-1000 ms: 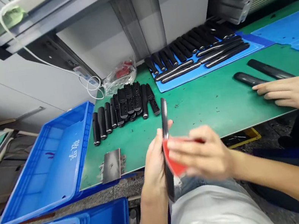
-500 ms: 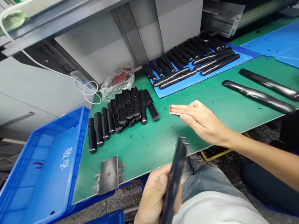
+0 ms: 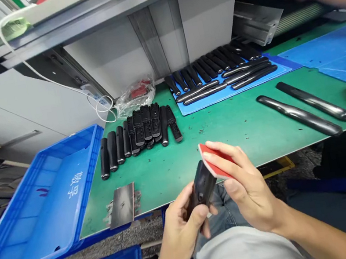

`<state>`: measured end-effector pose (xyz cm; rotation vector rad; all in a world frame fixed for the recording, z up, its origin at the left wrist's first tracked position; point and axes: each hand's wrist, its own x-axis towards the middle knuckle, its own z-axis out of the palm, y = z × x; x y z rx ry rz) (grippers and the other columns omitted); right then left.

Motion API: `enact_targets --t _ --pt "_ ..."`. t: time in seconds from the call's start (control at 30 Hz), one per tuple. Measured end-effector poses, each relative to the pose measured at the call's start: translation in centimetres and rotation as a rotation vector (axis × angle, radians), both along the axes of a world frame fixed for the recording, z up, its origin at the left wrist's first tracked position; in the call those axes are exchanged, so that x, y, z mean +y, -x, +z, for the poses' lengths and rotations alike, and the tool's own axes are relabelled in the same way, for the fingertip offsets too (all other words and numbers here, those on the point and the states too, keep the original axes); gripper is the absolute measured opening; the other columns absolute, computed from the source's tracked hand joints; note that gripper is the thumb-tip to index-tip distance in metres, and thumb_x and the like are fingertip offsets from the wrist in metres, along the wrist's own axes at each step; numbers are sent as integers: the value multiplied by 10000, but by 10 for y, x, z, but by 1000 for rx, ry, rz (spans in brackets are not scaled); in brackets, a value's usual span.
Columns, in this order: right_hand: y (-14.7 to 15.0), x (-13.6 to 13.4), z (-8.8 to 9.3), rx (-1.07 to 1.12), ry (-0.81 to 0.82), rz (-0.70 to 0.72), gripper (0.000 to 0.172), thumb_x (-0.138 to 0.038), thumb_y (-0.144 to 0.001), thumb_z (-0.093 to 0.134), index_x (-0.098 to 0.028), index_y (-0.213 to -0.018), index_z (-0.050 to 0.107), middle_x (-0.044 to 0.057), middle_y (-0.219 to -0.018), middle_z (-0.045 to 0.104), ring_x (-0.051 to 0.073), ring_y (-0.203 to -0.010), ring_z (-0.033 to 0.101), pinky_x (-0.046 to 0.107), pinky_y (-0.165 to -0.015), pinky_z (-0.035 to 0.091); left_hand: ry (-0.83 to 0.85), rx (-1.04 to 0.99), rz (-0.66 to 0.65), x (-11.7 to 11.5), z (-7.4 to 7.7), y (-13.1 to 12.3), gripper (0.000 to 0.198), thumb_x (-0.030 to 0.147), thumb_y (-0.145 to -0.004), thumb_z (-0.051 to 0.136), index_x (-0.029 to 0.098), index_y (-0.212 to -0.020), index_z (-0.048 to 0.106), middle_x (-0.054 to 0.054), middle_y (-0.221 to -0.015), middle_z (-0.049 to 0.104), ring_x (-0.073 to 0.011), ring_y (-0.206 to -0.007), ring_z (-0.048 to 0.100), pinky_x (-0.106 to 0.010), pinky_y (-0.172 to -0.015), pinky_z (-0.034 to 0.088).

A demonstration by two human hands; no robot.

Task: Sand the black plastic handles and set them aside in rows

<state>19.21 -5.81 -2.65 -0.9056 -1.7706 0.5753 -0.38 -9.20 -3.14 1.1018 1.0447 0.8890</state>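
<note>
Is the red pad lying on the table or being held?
Being held: the right hand grips the red pad at the black piece's end.

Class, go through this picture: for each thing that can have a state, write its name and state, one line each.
Left hand: closed around the black piece
Right hand: gripping the red pad
Black piece: tilted
Red pad: at the black piece's far end
Large blue crate: open-topped
Plastic bag: crumpled
White cable: loosely looped
Grey pad: lying flat
</note>
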Motion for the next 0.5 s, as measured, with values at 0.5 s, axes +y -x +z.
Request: enact_targets --t 0.5 --pt "-27 23 -10 280 197 -33 419 -433 -1128 386 -323 -1440 644 43 -1510 583 282 -1403 510 488 -1203 412 127 -153 407 13 -10 -5 441 580 -992 621 232 -1231 747 -13 -822 587 -119 -682 463 -196 -644 428"
